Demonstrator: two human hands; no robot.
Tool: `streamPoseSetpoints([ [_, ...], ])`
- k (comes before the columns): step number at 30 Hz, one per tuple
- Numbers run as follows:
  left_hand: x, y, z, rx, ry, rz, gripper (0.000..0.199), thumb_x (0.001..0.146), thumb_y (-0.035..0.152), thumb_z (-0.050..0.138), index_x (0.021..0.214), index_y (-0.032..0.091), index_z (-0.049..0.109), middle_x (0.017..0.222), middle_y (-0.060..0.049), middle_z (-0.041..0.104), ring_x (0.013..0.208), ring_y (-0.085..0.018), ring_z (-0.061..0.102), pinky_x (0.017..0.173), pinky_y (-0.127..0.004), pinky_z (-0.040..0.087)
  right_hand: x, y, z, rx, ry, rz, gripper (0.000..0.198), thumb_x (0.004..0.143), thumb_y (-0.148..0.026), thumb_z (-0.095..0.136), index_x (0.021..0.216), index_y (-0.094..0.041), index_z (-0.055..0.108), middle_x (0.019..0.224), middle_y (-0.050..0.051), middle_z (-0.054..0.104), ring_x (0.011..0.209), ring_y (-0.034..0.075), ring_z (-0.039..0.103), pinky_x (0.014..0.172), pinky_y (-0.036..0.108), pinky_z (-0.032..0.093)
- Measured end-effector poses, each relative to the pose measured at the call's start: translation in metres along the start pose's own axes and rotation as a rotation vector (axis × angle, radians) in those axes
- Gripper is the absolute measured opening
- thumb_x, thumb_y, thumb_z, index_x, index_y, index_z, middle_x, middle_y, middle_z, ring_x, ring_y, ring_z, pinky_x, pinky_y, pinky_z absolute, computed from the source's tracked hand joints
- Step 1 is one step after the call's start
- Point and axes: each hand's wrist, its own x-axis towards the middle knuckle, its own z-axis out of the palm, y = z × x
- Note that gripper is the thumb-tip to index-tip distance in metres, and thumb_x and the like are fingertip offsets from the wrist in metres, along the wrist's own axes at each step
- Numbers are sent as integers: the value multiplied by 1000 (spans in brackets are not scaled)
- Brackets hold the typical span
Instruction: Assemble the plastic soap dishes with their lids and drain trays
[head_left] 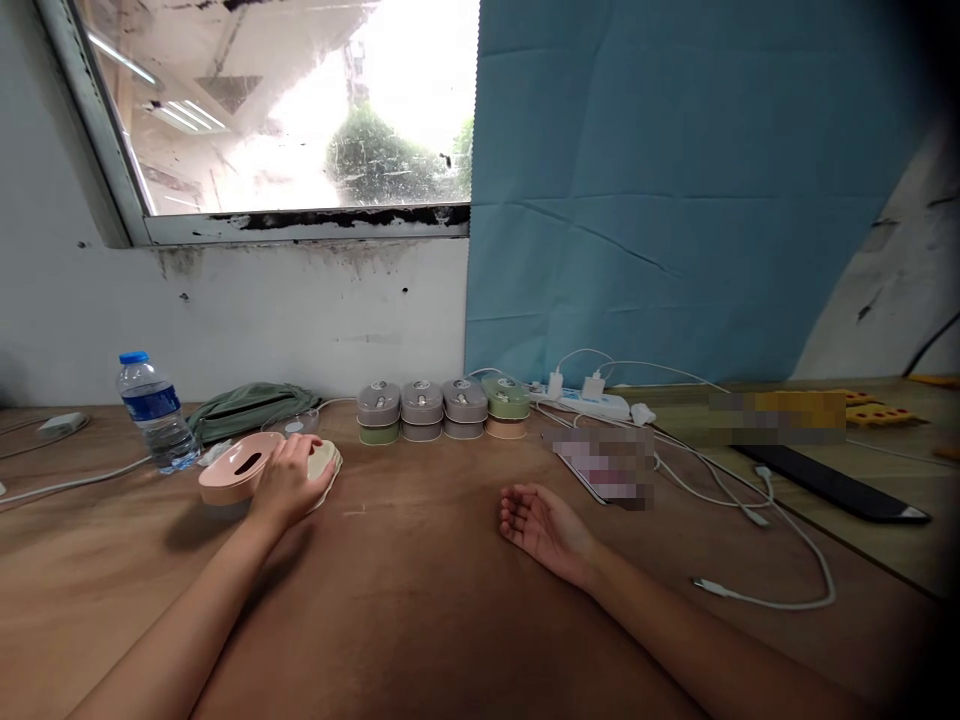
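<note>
My left hand [289, 480] is at the left of the table, its fingers curved over a cream-coloured piece [324, 462] with layered edges, thumb along its right side. Just left of these fingers is a pink oval lid [229, 472] with a dark slot in its top; whether the hand also grips it is hard to tell. A shadow falls on the table below the lid. My right hand [547, 530] lies on its back at the right of centre, palm up, fingers loosely curled and holding nothing.
Several small two-tone boxes [421, 410] stand in a row by the wall. A water bottle [156, 415] and green pouch [255, 412] are at the left. To the right lie a phone [600, 470], a power strip [592, 402], white cables [780, 600] and a black flat object [825, 482].
</note>
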Motion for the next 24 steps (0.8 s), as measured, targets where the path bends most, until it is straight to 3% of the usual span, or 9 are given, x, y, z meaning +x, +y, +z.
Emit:
streamPoseSetpoints([
  [3, 30, 17, 9, -103, -26, -27, 38, 70, 35, 50, 103, 17, 45, 102, -10, 48, 99, -26, 46, 88, -35, 33, 0, 0, 0, 32, 2, 1, 9, 69, -12, 47, 63, -16, 53, 58, 1, 54, 52, 11, 51, 54, 23, 42],
  [8, 88, 43, 40, -292, -106, -297, 79, 57, 46, 62, 121, 17, 29, 119, -16, 29, 112, -34, 38, 90, -40, 33, 0, 2, -1, 77, 12, -22, 11, 66, -11, 45, 59, -16, 51, 55, 0, 53, 48, 10, 47, 50, 22, 39],
  [12, 112, 47, 67, -370, -124, -380, 88, 49, 46, 67, 121, 17, 26, 117, -18, 32, 114, -37, 35, 87, -42, 34, 1, 2, -2, 85, 16, -26, 10, 65, -11, 44, 58, -16, 50, 54, 0, 53, 47, 9, 47, 50, 21, 38],
  [17, 117, 44, 77, -458, -88, -388, 85, 49, 44, 69, 118, 19, 27, 115, -18, 41, 108, -34, 42, 82, -41, 37, 1, 2, -2, 86, 3, -17, 11, 64, -12, 43, 57, -15, 50, 54, 0, 53, 47, 9, 48, 50, 20, 39],
  [24, 91, 32, 53, -505, 66, -366, 88, 57, 42, 66, 126, 22, 14, 107, -10, 49, 101, -24, 49, 82, -36, 38, 3, 1, -4, 74, -5, -12, 10, 63, -12, 43, 57, -15, 49, 55, 0, 53, 48, 9, 48, 50, 20, 41],
])
